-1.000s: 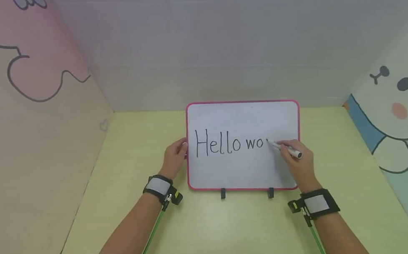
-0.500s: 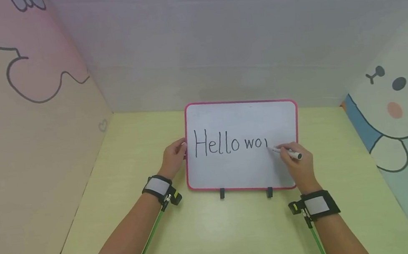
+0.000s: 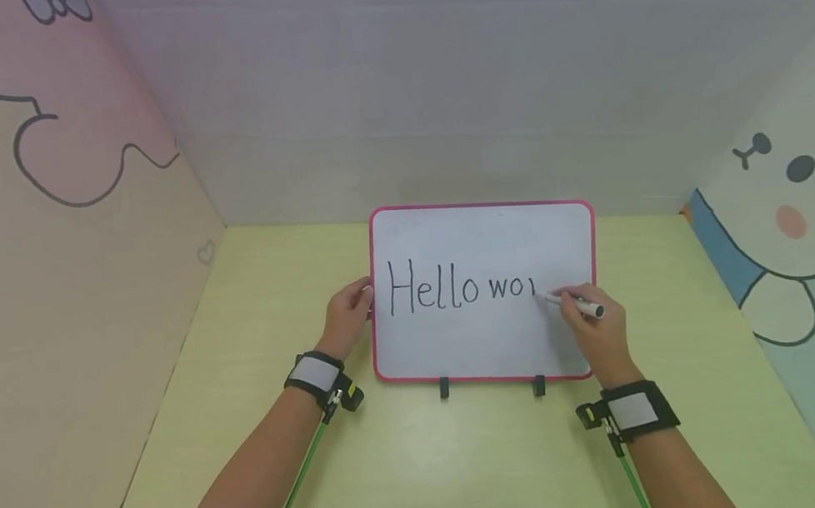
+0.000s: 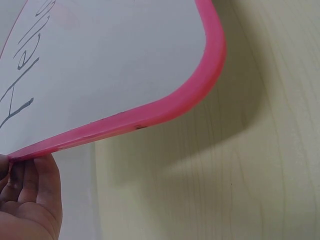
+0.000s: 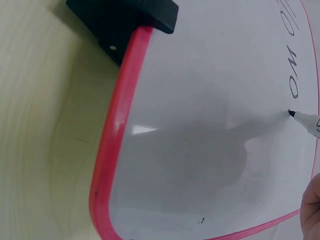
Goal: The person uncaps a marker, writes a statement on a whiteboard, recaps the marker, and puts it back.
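Note:
A whiteboard [image 3: 478,346] with a pink frame leans back on the table, bearing the black handwriting "Hello wo" and a short stroke after it. My left hand [image 3: 345,315] holds the board's left edge; in the left wrist view, the fingers [image 4: 45,175] lie behind the pink rim, with the thumb partly cut off. My right hand [image 3: 600,328] grips a white marker [image 3: 591,308] over the right half of the board. Seen from the right wrist, the marker's [image 5: 309,123] black tip touches the white surface just past the "o".
Two black stand feet [image 3: 444,387] prop the board's lower edge. Beneath is a pale yellow wood-grain table [image 3: 432,469]. A pale wall [image 3: 472,96] rises behind, with cartoon-painted walls at both sides. Each wrist wears a black strap with a camera and a green cord.
The marker tip has moved down slightly, leaving a short downward stroke after "wo". My left hand keeps its hold on the board's edge. The head view has shifted a little.

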A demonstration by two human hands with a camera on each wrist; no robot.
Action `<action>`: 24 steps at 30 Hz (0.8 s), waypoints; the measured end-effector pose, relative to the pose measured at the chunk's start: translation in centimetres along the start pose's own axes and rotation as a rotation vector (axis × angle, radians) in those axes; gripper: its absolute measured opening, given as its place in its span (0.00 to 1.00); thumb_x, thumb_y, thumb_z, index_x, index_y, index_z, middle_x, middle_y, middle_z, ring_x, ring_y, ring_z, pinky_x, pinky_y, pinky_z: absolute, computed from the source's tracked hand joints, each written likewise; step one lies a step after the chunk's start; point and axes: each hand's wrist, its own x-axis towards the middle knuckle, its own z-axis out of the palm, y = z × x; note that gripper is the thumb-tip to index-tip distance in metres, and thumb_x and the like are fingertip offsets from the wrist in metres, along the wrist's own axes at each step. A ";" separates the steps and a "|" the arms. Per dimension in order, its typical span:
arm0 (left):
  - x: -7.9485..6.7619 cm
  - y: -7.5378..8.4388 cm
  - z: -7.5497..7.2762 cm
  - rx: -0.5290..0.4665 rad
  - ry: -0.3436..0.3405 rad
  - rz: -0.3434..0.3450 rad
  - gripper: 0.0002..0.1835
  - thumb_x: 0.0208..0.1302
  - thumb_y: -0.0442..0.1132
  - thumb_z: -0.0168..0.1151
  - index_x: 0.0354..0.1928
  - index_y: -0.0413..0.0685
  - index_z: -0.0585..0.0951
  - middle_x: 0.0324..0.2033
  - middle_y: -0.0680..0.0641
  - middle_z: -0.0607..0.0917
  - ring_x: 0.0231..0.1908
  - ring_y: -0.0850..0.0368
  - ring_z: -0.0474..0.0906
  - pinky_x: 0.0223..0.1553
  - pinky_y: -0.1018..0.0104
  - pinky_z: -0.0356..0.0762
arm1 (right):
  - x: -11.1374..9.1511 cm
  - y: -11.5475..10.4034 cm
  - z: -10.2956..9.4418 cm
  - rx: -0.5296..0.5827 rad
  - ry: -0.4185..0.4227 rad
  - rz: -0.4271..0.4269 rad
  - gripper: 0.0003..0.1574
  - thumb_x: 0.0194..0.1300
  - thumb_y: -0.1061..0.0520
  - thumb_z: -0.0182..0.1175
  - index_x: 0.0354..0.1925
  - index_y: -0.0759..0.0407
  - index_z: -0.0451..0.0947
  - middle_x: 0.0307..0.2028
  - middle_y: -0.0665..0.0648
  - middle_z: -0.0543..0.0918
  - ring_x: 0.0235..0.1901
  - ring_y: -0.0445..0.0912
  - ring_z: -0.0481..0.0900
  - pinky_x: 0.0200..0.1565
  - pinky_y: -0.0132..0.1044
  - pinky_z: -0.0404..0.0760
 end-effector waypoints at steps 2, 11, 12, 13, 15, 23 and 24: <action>0.0 0.0 0.0 -0.001 0.001 -0.002 0.22 0.72 0.42 0.49 0.65 0.43 0.69 0.59 0.41 0.76 0.51 0.48 0.78 0.48 0.60 0.82 | 0.1 0.0 0.1 0.001 0.007 -0.004 0.08 0.63 0.59 0.58 0.36 0.60 0.83 0.30 0.55 0.81 0.26 0.40 0.69 0.26 0.22 0.68; 0.1 -0.2 0.0 -0.004 -0.004 0.006 0.23 0.72 0.42 0.48 0.65 0.42 0.69 0.59 0.40 0.76 0.49 0.47 0.79 0.46 0.61 0.82 | 0.6 -0.1 0.3 0.015 0.038 -0.018 0.09 0.64 0.59 0.57 0.38 0.61 0.83 0.30 0.54 0.81 0.27 0.40 0.69 0.26 0.22 0.68; 0.1 -0.2 0.0 -0.004 -0.005 0.006 0.23 0.72 0.42 0.49 0.65 0.42 0.69 0.59 0.40 0.76 0.49 0.47 0.79 0.46 0.62 0.82 | 0.7 -0.1 0.3 0.013 0.042 -0.019 0.09 0.64 0.59 0.57 0.38 0.61 0.83 0.30 0.54 0.81 0.27 0.40 0.69 0.26 0.22 0.68; 0.1 -0.1 0.0 -0.003 -0.005 0.008 0.23 0.72 0.42 0.49 0.65 0.42 0.69 0.59 0.40 0.76 0.49 0.47 0.79 0.46 0.62 0.83 | 0.7 -0.1 0.3 0.010 0.046 -0.020 0.09 0.64 0.59 0.57 0.38 0.61 0.83 0.31 0.54 0.81 0.27 0.40 0.69 0.26 0.22 0.68; 0.1 -0.1 0.0 0.001 -0.008 0.010 0.23 0.72 0.42 0.48 0.65 0.42 0.69 0.59 0.40 0.76 0.49 0.47 0.79 0.46 0.61 0.82 | 0.8 -0.1 0.3 0.002 0.054 -0.028 0.09 0.64 0.59 0.57 0.37 0.61 0.83 0.30 0.55 0.81 0.27 0.40 0.69 0.27 0.22 0.67; 0.1 -0.1 0.0 -0.003 -0.005 0.010 0.22 0.72 0.42 0.49 0.64 0.42 0.70 0.58 0.40 0.77 0.48 0.47 0.79 0.46 0.60 0.82 | 0.8 -0.3 0.2 -0.026 0.063 -0.035 0.10 0.65 0.58 0.56 0.37 0.62 0.83 0.30 0.56 0.80 0.28 0.41 0.69 0.27 0.21 0.67; 0.1 -0.1 0.0 -0.004 -0.006 0.011 0.22 0.72 0.42 0.49 0.65 0.42 0.70 0.58 0.39 0.76 0.48 0.47 0.79 0.46 0.60 0.82 | 0.8 -0.4 0.2 -0.032 0.063 -0.034 0.11 0.65 0.58 0.56 0.37 0.62 0.82 0.30 0.56 0.80 0.28 0.41 0.69 0.27 0.21 0.67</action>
